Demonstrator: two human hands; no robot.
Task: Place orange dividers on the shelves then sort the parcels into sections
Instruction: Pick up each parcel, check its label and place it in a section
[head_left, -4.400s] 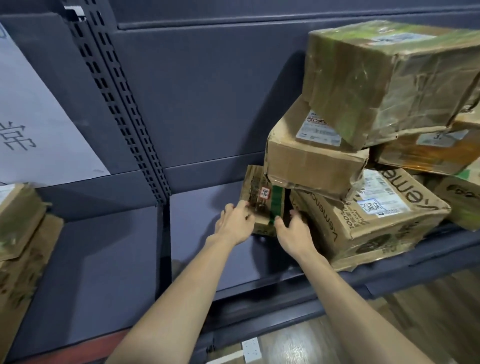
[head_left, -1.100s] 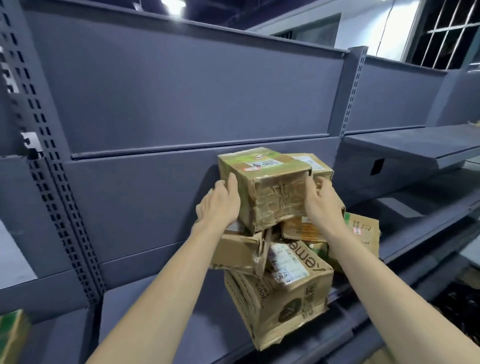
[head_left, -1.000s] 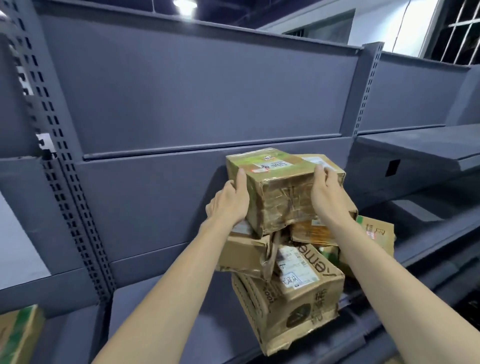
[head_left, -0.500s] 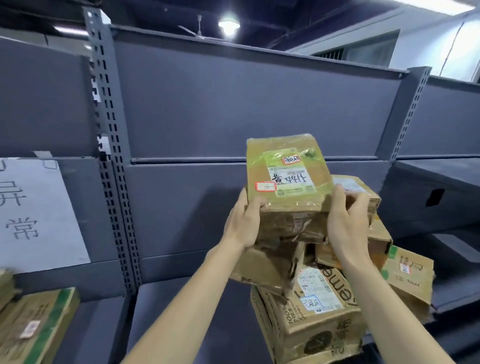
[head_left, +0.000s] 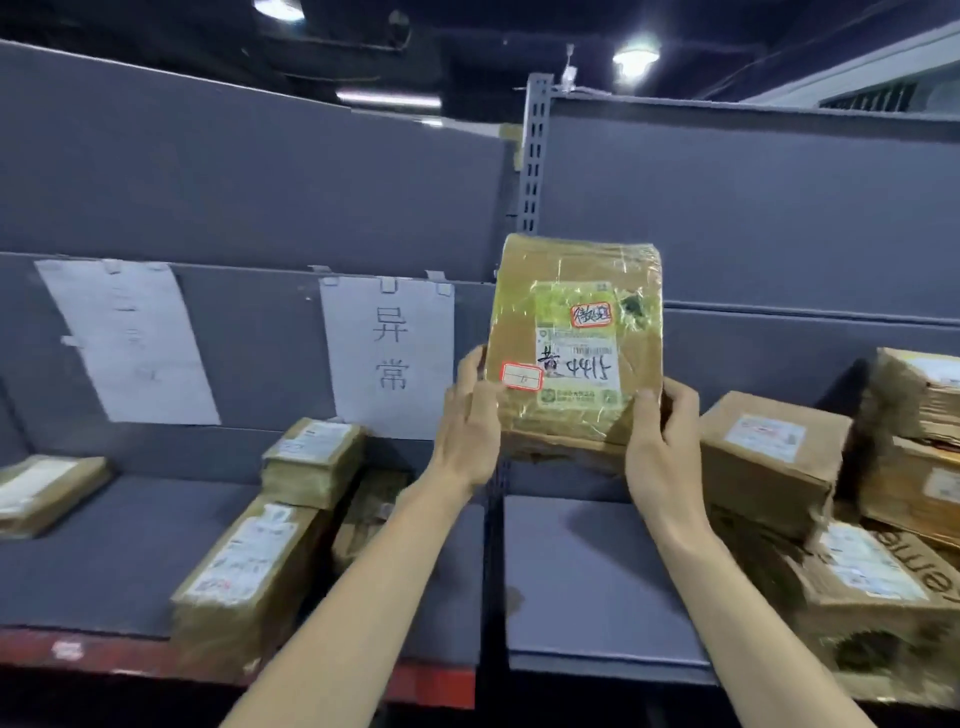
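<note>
Parcel now lifted off the right-hand stack, label facing me, gripped between my left hand and right hand above the shelf; section choice comes next.

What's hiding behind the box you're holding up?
Behind the taped parcel held by the left hand and right hand you can see the grey shelf back panel and a slotted upright post. The post's lower part is covered.

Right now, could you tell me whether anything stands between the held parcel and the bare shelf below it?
Nothing visible does. Both the left hand and right hand grip the parcel above the bare shelf; stacked boxes sit further right.
</note>
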